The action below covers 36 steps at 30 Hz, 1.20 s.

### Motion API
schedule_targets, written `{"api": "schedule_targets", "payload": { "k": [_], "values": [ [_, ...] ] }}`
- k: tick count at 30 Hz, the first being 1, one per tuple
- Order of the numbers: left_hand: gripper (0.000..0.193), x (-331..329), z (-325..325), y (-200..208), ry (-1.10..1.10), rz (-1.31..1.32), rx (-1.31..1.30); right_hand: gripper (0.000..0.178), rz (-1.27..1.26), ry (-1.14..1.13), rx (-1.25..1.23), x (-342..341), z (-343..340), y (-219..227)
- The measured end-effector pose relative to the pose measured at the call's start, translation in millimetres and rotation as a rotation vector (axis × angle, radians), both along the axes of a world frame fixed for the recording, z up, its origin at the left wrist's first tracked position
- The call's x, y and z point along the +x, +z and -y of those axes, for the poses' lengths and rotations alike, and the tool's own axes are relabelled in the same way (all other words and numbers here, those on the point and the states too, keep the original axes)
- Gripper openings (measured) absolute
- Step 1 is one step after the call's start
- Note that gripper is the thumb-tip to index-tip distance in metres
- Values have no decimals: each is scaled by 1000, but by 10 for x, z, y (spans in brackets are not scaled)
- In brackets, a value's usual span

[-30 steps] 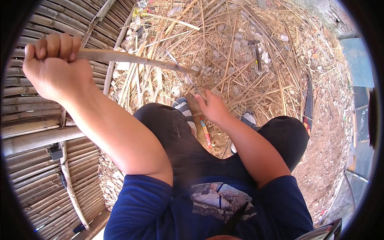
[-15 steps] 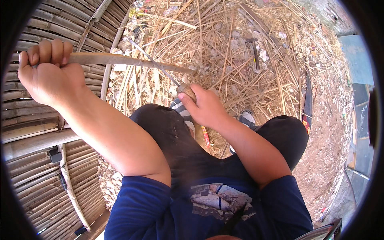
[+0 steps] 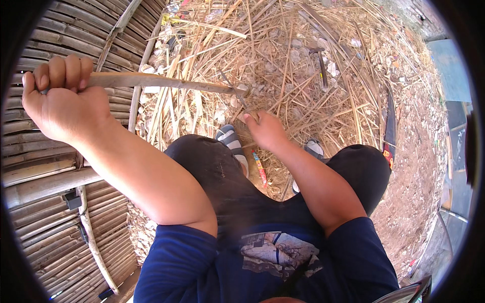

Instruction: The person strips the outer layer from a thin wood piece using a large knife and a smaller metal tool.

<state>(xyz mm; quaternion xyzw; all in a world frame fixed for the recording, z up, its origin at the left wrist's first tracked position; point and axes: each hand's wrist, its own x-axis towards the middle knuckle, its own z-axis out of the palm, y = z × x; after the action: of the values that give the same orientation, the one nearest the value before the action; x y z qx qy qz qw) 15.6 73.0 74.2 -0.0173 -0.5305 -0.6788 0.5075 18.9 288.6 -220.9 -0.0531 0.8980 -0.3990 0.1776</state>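
Observation:
At the far left, my left hand [image 3: 68,103] is closed round one end of a long flat wooden strip [image 3: 161,81]. The strip runs level to the right, and its other end reaches down to the litter on the ground. My right hand [image 3: 269,131], in front of my knees, is closed on a knife [image 3: 240,98]. Its thin blade crosses the strip close to the far end and looks short from here. The handle is mostly hidden in my fist.
A bamboo slat wall [image 3: 45,126] rises on my left. Straw and split strips [image 3: 283,55] litter the ground ahead, with a hammer [image 3: 322,68] among them. A handsaw [image 3: 389,129] lies beyond my right knee. A red wrapper [image 3: 260,169] lies between my feet.
The knife has moved right along the strip to near its end, and the blade has swung round. My right hand has shifted slightly right. My left hand has barely moved.

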Motion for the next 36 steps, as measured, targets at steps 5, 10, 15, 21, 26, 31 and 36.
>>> {"api": "schedule_targets", "payload": {
  "k": [5,10,15,21,26,31,36],
  "values": [
    [30,-42,62,-36,-2,-7,-14,49,-88,115,-240,97,105,449],
    [30,-17,36,-21,36,-3,4,48,-194,143,-281,75,19,-75],
    [32,-50,-72,-21,49,0,11,58,62,-17,45,-62,-153,-588],
    [40,-13,-54,-20,-10,-44,0,58,127,-75,-59,-87,-13,-286],
    [39,-39,26,-57,21,-19,2,54,-67,81,-159,46,60,121],
    [38,-10,-15,-43,108,-2,-3,50,-81,104,-104,65,-57,-293],
    [36,-67,-94,-44,41,-39,35,50,25,-28,140,-87,-257,-928]
  ]
}}
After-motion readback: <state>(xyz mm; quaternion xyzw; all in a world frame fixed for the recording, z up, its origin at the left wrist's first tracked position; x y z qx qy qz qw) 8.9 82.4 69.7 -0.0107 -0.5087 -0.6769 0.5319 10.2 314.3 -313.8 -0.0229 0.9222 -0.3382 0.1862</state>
